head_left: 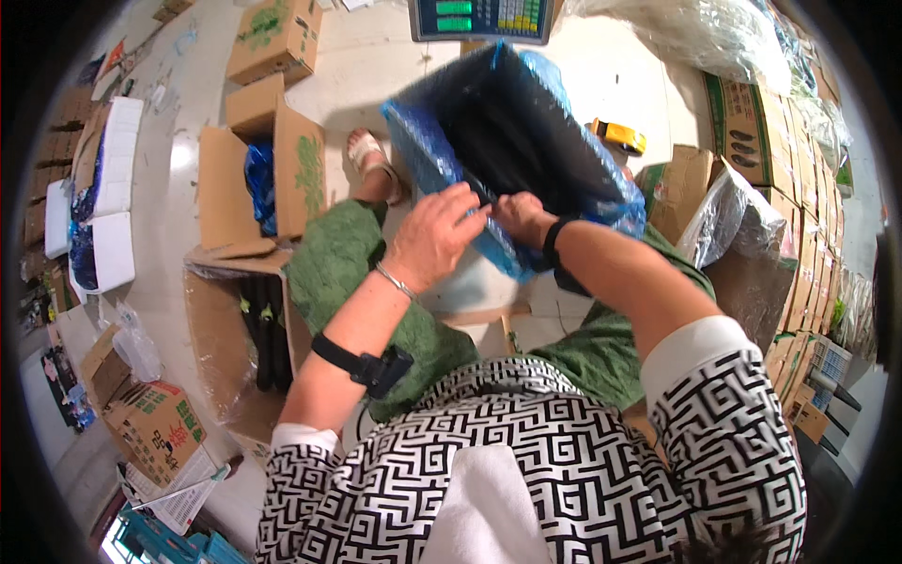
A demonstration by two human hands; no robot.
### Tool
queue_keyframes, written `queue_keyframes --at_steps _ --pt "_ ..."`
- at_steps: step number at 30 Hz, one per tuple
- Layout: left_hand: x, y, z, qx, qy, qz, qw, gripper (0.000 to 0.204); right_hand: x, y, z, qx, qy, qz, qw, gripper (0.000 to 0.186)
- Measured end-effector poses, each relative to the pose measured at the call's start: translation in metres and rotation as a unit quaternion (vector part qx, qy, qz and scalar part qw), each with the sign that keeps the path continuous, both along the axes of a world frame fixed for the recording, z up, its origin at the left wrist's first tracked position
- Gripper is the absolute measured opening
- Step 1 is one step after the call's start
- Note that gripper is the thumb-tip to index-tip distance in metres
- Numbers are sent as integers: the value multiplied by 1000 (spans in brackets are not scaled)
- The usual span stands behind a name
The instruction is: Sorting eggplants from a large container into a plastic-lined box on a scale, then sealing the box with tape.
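Observation:
In front of me, between my legs, stands a box with a shiny blue plastic liner point(427, 141) folded over its rim. Long, dark, glossy shapes point(512, 122) fill its inside; they look like eggplants, but single ones are hard to tell apart. At the near rim my left hand point(432, 233) has its fingers bent around a small dark piece. Close on its right, my right hand point(522, 218) is closed at the same rim, and its fingers hide what it grips. Dark eggplants point(266, 329) with green stems lie in an open carton point(211, 324) to my left.
Another open carton point(301, 174) with blue plastic inside stands at the left. A scale with a lit display point(481, 21) is beyond the lined box. A yellow object point(619, 137) lies on the floor at the right. Stacked cartons point(778, 216) line the right side.

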State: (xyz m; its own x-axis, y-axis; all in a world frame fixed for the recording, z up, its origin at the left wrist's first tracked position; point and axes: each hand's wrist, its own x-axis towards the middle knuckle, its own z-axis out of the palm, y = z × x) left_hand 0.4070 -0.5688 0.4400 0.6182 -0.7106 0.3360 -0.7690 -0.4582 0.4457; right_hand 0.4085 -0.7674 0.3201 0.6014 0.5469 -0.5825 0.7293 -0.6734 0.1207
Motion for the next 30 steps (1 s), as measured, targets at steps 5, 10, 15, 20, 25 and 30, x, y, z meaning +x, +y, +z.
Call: queue_keyframes --at_steps 5,10,15,20,25,30 --pt "-6 -1 -2 11 29 -20 999 18 -5 17 -25 -71 60 13 996 28" --pt "-1 13 35 17 28 -8 999 13 -8 -1 1 -64 51 31 996 30" --pt "-14 77 69 56 29 114 991 12 10 -29 149 88 126 -166 974 33" --pt "-46 118 39 39 18 296 954 10 -41 -108 234 492 -16 -415 765 28" --pt "-37 98 33 22 16 326 945 12 -105 -182 246 518 -146 -512 669 21" --pt "-32 88 30 40 31 309 950 14 -152 -222 245 598 -167 -571 537 17"
